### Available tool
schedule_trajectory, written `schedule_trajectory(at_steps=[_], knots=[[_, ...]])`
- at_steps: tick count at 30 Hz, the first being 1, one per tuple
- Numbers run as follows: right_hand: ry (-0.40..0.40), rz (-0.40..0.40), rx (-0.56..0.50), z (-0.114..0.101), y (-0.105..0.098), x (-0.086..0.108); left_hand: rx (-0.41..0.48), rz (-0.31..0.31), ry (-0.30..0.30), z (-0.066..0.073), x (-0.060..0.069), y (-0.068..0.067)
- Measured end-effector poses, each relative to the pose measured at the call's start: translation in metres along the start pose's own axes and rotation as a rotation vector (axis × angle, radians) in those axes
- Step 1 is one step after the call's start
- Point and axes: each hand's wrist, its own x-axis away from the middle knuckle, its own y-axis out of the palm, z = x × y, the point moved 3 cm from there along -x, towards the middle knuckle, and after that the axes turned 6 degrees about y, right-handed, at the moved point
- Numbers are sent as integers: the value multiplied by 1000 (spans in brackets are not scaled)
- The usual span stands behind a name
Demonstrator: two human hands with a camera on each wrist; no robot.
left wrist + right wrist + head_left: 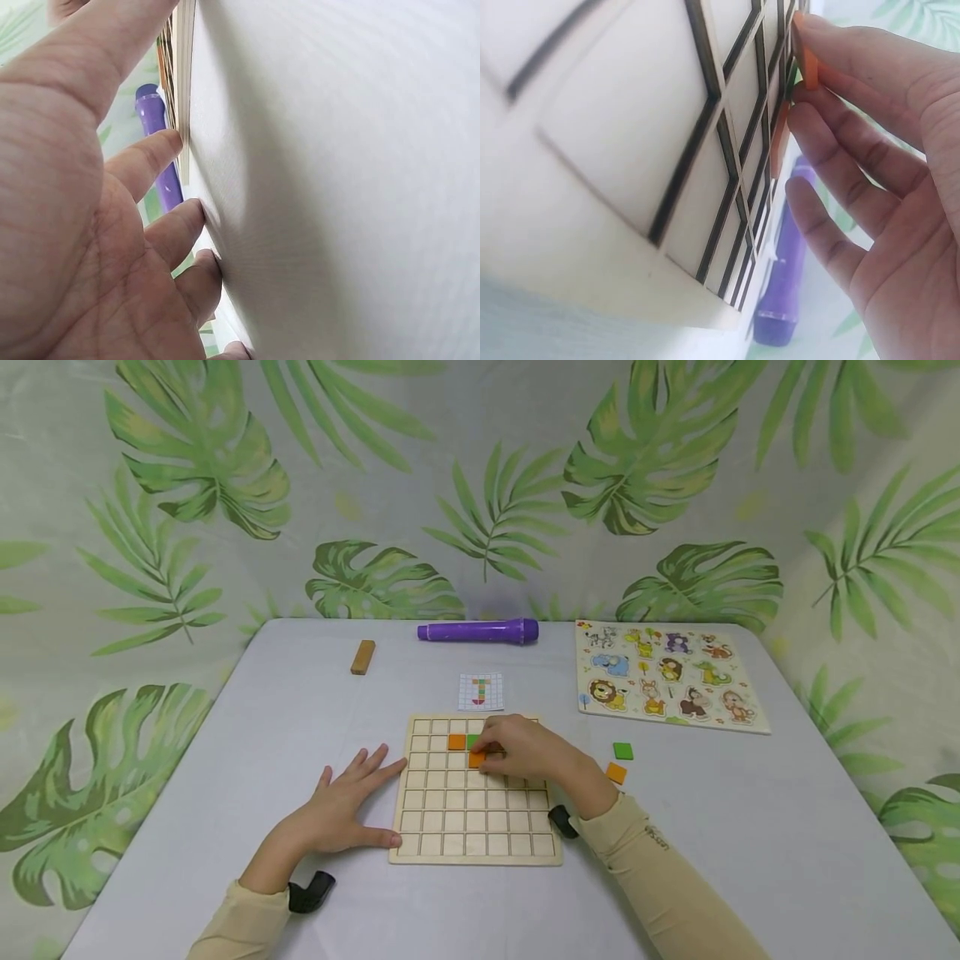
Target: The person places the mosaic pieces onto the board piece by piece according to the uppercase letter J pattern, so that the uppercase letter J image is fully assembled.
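My right hand pinches a small orange square tile between thumb and fingers, over the gridded wooden board. In the right wrist view that tile stands at an angle to the board. Just beyond it, a green tile and another orange tile lie side by side in squares; the fingers partly cover the green one. My left hand is spread on the white table, with thumb and index fingertip touching the board's left edge.
Right of the board lie a loose green tile and an orange tile. Behind it are a pattern card, a purple microphone-shaped toy and a wooden block. An animal puzzle board occupies the far right.
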Motion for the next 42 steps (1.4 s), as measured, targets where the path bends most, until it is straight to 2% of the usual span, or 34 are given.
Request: schedule_trajectory(at_steps=[13, 42], knots=[[-10, 6, 3, 1, 3, -2, -3, 8, 6, 1, 1, 1], [24, 1, 8, 1, -3, 3, -15, 3, -2, 1, 0, 0]])
